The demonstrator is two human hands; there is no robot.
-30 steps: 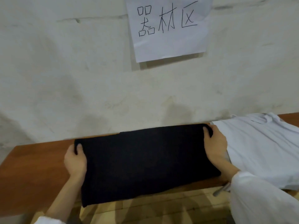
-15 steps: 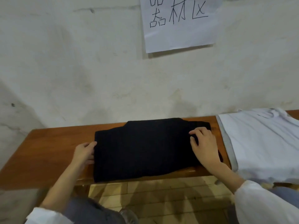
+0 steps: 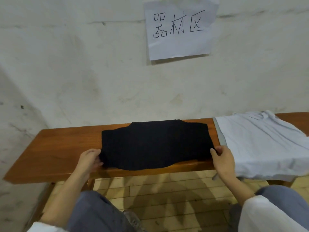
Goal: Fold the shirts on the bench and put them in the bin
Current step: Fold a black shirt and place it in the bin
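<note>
Black shirt (image 3: pixel 153 144) is folded into a wide flat band, centre frame, lying on the wooden bench (image 3: pixel 58 148). Far edge runs close to the wall side of the bench and has a stepped outline: the middle part reaches further back than the two ends. Near edge sags in a curve and overhangs the bench's front lip around the middle.

Left hand (image 3: pixel 91 159) is at the shirt's lower-left corner, fingers curled in round the cloth edge, so it's gripping it. Right hand (image 3: pixel 223 156) is at the lower-right corner, thumb on top of the fabric and the other fingers wrapped at the edge, also gripping. Both hands sit over the front part of the bench, forearms coming up from the bottom of the frame. Can't tell whether the corners are lifted off the wood or just pinched flat.

White shirt (image 3: pixel 260 148) lies spread out and creased at the right of frame, on the same bench, just beside the black one. A grey strip runs along its left edge, next to the right hand. Its near part hangs over the front lip.

Rest: paper sign (image 3: pixel 178 29) with handwritten characters on the pale stained wall (image 3: pixel 83 72), upper centre-right. Yellowish floor (image 3: pixel 167 190) under the bench. Grey trousers (image 3: pixel 93 213) at lower left and lower right, white sleeve (image 3: pixel 260 216) lower right, a shoe (image 3: pixel 132 218) at bottom centre
</note>
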